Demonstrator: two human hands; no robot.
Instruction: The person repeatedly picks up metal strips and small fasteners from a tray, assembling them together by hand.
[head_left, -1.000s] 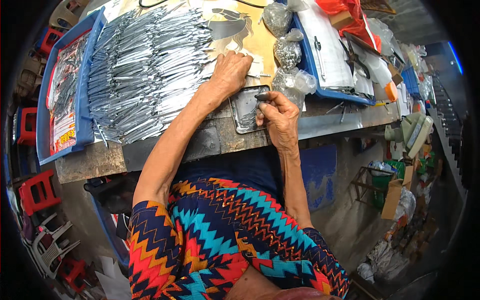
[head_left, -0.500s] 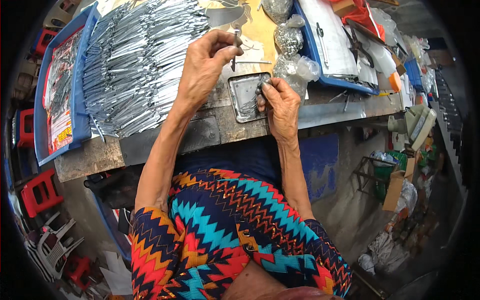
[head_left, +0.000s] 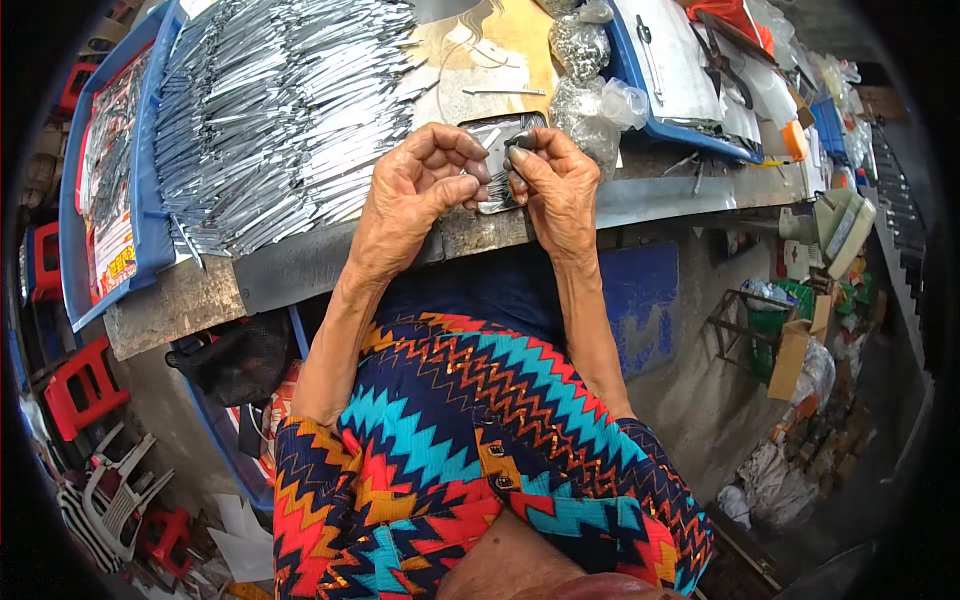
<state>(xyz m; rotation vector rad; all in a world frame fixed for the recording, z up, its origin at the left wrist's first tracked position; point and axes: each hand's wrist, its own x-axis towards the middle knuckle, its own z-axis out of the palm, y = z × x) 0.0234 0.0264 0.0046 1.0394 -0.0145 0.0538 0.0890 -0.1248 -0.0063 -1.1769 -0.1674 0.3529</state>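
Your left hand (head_left: 415, 195) and right hand (head_left: 555, 185) meet over the bench edge, fingertips almost touching. Between them you hold a small metal piece (head_left: 497, 187), thin, silvery and ridged (too small to tell its exact shape). Your left fingers are curled shut on its near end; your right thumb and forefinger are pinched together on a small dark part at its top. Directly under the hands lies a shallow metal tray (head_left: 500, 130), grey and scuffed.

Left of your left hand a big heap of shiny metal strips (head_left: 280, 110) spills across a blue tray (head_left: 70, 220). Just beyond your right hand sit clear bags (head_left: 590, 90) of small parts, and further right another blue tray (head_left: 700, 140). The bench (head_left: 200, 290) is worn grey metal. Down to your left stand red stools (head_left: 80, 385); to your right, boxes and clutter crowd the concrete floor (head_left: 690, 400).
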